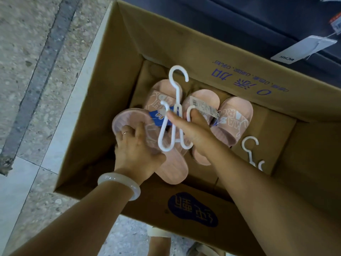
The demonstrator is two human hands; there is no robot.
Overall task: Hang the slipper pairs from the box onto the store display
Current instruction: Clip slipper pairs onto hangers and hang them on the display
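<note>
An open cardboard box [114, 85] holds several pink slippers. My left hand [137, 150], with a ring and a pale bangle on the wrist, grips a pink slipper [127, 119] at the box's left, sole turned up. My right hand [191, 132] pinches a white plastic hanger [175, 109] above the slippers, its hook pointing away from me. More pink slippers [234, 121] with white lettering lie on the box floor to the right. A second white hanger [249, 145] lies on the box bottom at the right, partly hidden by my right forearm.
Speckled stone floor [27, 52] with a dark strip lies left of the box. Dark fabric goods [258, 19] with a white price tag [302, 48] hang beyond the box's far flap. My sandalled feet [166, 241] show below the box's near flap.
</note>
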